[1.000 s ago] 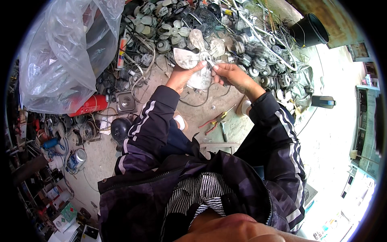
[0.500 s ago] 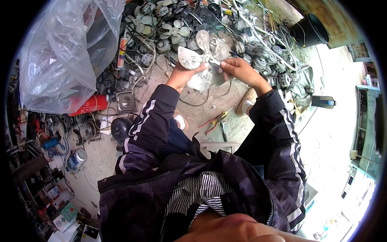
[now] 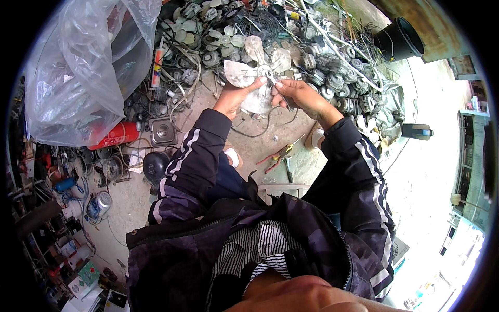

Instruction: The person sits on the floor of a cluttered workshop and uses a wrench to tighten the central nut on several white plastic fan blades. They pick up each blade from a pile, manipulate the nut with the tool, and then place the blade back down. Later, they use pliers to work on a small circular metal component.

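A pale, dirty fan blade (image 3: 255, 99) with several broad vanes is held up in front of me over the floor. My left hand (image 3: 234, 97) grips it from the left, its thumb near the hub. In my right hand (image 3: 300, 95) is a small metal wrench (image 3: 273, 80), its head at the fan's hub. The wrench's lower end shows dark below my fingers. On the floor between my feet lie pliers with red handles (image 3: 269, 160) and a tool with a dark handle (image 3: 288, 171).
A heap of small motors (image 3: 338, 78), fan blades and cables lies beyond my hands. At the left are a large clear plastic bag (image 3: 78, 73), a red cylinder (image 3: 117, 135), a sealant tube (image 3: 157, 67) and a metal lid (image 3: 163, 131). A black bucket (image 3: 400, 39) stands far right.
The fan blade has shifted slightly left and up. My right hand has swung the wrench, so its handle end now points down and toward me instead of out to the right.
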Tool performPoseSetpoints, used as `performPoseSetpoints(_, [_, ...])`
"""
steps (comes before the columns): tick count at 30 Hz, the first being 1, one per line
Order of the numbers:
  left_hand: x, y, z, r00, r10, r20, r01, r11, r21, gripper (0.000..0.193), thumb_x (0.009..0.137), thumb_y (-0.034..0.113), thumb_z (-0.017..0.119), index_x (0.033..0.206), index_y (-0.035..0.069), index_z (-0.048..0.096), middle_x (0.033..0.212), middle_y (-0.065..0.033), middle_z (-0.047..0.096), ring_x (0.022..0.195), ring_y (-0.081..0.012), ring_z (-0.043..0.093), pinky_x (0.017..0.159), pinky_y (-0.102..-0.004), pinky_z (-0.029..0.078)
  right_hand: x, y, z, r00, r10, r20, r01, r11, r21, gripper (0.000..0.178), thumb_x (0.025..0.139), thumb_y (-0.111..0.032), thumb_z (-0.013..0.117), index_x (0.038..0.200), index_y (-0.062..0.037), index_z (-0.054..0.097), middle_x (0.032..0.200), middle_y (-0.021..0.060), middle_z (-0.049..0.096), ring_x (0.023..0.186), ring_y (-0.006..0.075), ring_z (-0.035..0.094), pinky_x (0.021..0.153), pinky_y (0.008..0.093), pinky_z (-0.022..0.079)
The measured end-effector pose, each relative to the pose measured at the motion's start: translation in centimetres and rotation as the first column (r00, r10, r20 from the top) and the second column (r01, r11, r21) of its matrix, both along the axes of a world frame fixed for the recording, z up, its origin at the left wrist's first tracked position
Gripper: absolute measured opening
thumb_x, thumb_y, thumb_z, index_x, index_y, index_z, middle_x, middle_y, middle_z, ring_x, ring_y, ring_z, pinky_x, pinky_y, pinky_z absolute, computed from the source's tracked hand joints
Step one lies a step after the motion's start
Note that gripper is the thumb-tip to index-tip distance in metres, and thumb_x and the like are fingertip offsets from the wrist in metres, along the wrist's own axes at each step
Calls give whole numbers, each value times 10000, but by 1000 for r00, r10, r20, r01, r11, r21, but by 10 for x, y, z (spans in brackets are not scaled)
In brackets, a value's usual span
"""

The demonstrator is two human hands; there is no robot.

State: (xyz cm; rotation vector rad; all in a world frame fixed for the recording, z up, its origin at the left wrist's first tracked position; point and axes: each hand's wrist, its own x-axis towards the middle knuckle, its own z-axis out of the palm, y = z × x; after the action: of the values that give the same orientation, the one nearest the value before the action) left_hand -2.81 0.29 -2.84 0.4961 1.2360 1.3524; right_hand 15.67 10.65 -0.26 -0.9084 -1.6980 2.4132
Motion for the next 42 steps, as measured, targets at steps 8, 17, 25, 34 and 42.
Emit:
performPoseSetpoints(8, [-2,-4,7,981,-110,-157,108,994,-18,482,762,198,799,1152,27,573,1080,-52,634,982,-143,609,821,-293,506,6,19,-3,988,142,57,-150,968,199,282,974,-281,500,856,-69,644,663,-37,582,593,50,478,568,199,379])
performPoseSetpoints(17, [-4,-3,3,885,-100,-455,176,976,127,482,693,191,842,1068,27,588,983,-44,656,887,-131,619,771,-278,492,11,16,23,953,17,303,-286,388,876,326,948,-304,537,896,-9,664,722,29,656,660,100,591,638,283,474])
performPoseSetpoints(25, [2,0,16,992,-6,-129,5,1000,-5,484,765,222,798,1165,45,592,1093,-37,632,1049,-136,562,918,-281,426,9,13,8,998,56,22,-57,997,56,277,992,-284,468,904,-71,622,798,-6,667,628,27,505,559,179,382])
performPoseSetpoints(34, [-2,1,-7,999,-39,36,40,999,-17,442,796,180,767,1174,43,586,1102,-51,636,1006,-152,608,845,-308,510,3,5,3,998,63,30,-63,998,9,280,998,-307,462,938,-80,615,815,-7,659,650,26,527,563,173,387])
performPoseSetpoints(42, [-3,-4,2,978,-150,-147,148,989,-23,494,766,221,796,1167,38,574,1094,-45,634,1003,-146,604,857,-300,494,8,15,4,984,142,103,-163,958,236,296,974,-300,505,898,-57,657,732,0,655,630,69,565,584,214,435])
